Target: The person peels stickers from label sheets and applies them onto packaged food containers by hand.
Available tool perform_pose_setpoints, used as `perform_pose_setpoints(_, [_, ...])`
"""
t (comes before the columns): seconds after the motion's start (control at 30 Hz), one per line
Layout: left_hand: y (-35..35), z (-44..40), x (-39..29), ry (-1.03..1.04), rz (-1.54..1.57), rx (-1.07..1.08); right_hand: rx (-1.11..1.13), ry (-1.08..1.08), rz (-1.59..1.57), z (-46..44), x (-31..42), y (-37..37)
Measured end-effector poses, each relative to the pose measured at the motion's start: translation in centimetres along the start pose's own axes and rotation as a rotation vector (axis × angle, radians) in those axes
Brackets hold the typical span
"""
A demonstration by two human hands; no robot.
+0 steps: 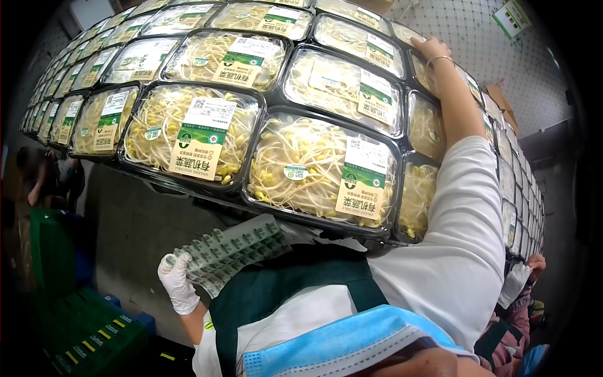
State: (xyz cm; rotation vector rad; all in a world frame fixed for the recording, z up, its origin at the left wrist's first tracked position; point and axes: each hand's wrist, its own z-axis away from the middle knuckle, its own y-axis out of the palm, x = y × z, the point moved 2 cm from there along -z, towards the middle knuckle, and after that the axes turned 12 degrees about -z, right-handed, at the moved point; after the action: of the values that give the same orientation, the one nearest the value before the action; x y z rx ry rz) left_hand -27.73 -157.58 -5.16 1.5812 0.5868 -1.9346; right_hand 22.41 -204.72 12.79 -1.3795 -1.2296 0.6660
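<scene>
My left hand [176,273], in a white glove, is closed on the edge of a sheet of small green-and-white stickers [235,251], held low in front of my apron. At the far right, my bare right hand [433,49] reaches over the packs, with a band around its wrist. Its fingers are apart and touch or rest just above a bean sprout pack [407,34]; which one is hard to make out. The nearest bean sprout packs [320,169] are black trays under clear film, with green-and-beige labels. Small round stickers show on several.
Rows of similar bean sprout packs [226,60] cover the surface ahead and along the right side. Green crates [94,327] stand at lower left. Another person's hand [536,264] shows at the right edge, and a green-and-white card [512,19] lies at upper right.
</scene>
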Motion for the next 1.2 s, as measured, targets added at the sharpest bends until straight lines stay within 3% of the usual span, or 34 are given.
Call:
perform_pose_setpoints(0.13, [-0.2, 0.4, -0.1, 0.016, -0.083, 0.030, 0.124, 0.046, 0.039, -2.8, 0.0, 0.9])
perform_pose_setpoints(0.2, [1.2, 0.4, -1.6, -0.036, 0.103, 0.134, 0.081, -0.115, 0.083, -0.8, 1.4, -1.0])
perform_pose_setpoints(0.27, [1.1, -0.3, -1.9, 0.073, 0.129, 0.253, 0.182, -0.207, -0.050, 1.2, 4.6, -4.0])
perform_pose_setpoints(0.3, [0.8, -0.8, -1.8, 0.109, 0.126, 0.253, 0.151, -0.335, -0.133, 4.3, 6.7, -6.5])
perform_pose_setpoints(0.37, [0.3, -2.1, -2.8, 0.189, 0.124, 0.496, 0.129, -0.603, -0.342, 12.8, 11.1, -11.5])
perform_pose_setpoints(0.4, [2.0, -1.2, -5.7, 0.298, 0.024, 0.527, 0.119, -0.747, -0.434, 18.0, 12.8, -14.2])
perform_pose_setpoints(0.43, [3.9, -0.4, -7.7, 0.617, -0.249, 0.552, 0.125, -0.886, -0.496, 22.8, 13.4, -16.0])
perform_pose_setpoints(0.5, [5.0, -0.5, -8.2, 0.604, -0.044, 0.760, 0.095, -1.122, -0.554, 32.0, 12.4, -17.9])
perform_pose_setpoints(0.53, [5.3, -0.6, -7.8, 0.442, 0.013, 0.738, 0.105, -1.201, -0.565, 36.2, 11.8, -17.9])
perform_pose_setpoints(0.6, [6.3, 2.0, -9.8, 0.366, 0.004, 0.740, 0.098, -1.326, -0.581, 43.9, 9.2, -16.7])
perform_pose_setpoints(0.67, [5.5, 2.3, -9.9, 0.481, -0.099, 0.670, 0.134, -1.363, -0.543, 48.9, 7.5, -16.0])
perform_pose_setpoints(0.7, [4.9, 1.7, -9.2, 0.532, -0.090, 0.738, 0.154, -1.305, -0.516, 50.4, 7.0, -16.6])
perform_pose_setpoints(0.83, [3.2, 3.3, -8.1, 0.378, 0.202, 0.956, 0.170, -0.982, -0.682, 53.9, 5.7, -15.0])
perform_pose_setpoints(1.03, [2.6, 6.4, -7.9, 0.285, 0.190, 0.976, 0.196, -1.057, -0.554, 56.7, 7.0, -10.1])
perform_pose_setpoints(1.2, [2.6, 6.2, -7.8, 0.431, 0.000, 0.997, 0.176, -1.066, -0.567, 56.7, 7.2, -9.1])
